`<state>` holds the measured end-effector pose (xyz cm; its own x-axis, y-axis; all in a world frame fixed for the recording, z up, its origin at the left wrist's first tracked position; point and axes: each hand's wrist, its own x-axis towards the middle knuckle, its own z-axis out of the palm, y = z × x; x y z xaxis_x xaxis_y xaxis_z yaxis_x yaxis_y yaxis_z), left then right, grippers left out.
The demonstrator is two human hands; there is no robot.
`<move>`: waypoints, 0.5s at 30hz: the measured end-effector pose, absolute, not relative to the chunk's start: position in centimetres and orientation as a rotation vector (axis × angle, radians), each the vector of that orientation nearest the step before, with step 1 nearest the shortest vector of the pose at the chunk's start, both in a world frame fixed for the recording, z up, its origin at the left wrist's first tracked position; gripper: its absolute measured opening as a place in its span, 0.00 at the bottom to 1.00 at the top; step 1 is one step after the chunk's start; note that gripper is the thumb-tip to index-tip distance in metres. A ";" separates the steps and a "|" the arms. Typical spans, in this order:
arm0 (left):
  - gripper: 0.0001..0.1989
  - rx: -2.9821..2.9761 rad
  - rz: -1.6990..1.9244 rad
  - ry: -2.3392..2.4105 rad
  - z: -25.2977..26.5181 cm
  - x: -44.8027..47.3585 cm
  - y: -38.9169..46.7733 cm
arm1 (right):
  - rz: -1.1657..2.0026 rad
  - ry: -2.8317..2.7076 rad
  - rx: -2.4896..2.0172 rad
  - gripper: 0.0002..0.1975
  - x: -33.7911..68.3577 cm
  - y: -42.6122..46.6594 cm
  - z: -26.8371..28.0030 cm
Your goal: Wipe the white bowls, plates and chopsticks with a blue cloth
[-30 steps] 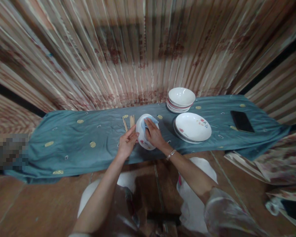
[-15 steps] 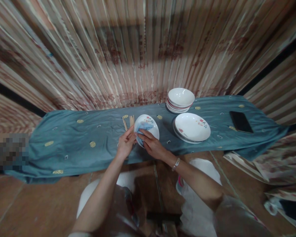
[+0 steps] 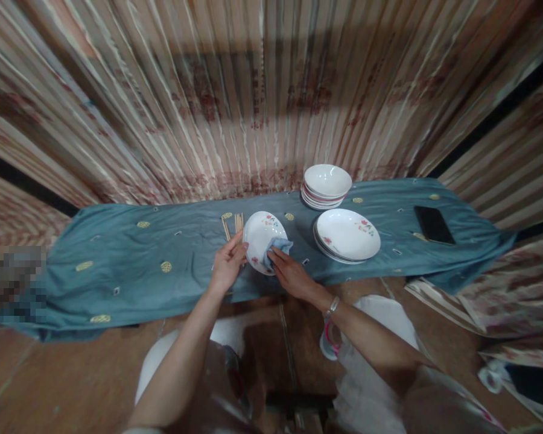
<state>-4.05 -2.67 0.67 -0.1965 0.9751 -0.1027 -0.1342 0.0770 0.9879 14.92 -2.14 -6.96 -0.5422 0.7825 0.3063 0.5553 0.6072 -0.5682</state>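
My left hand (image 3: pixel 227 263) grips the left rim of a white plate (image 3: pixel 259 236) decorated with small red flowers, tilting it above the cloth-covered table. In my right hand (image 3: pixel 291 272) is a bunched blue cloth (image 3: pixel 278 246), pressed on the lower right part of the plate's face. Just behind my left hand lie several wooden chopsticks (image 3: pixel 238 222), partly hidden by the hand and the plate. To the right of the plate sits a stack of similar flowered plates (image 3: pixel 344 232).
A stack of white bowls (image 3: pixel 327 181) with red bands stands behind the plate stack. Farther right lies a flat black object (image 3: pixel 434 224), perhaps a phone or tablet. The long table has a teal patterned tablecloth (image 3: pixel 131 265); a striped curtain (image 3: pixel 235 120) hangs behind it.
My right hand has drawn the blue cloth from the plate's upper left across to its lower right edge. The left hand keeps its hold on the rim.
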 end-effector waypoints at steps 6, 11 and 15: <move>0.39 0.994 1.344 1.327 0.5 -4.1 -2.6 | 0.631 -2.294 -0.855 0.28 13.4 -3.1 -5.1; 0.37 1.016 1.343 1.325 0.9 -3.9 -2.8 | 0.602 -2.270 -0.843 0.30 12.0 -2.6 -3.9; 0.34 1.028 1.367 1.310 0.9 -3.8 -2.9 | 0.557 -2.217 -0.931 0.28 10.8 -1.6 -3.4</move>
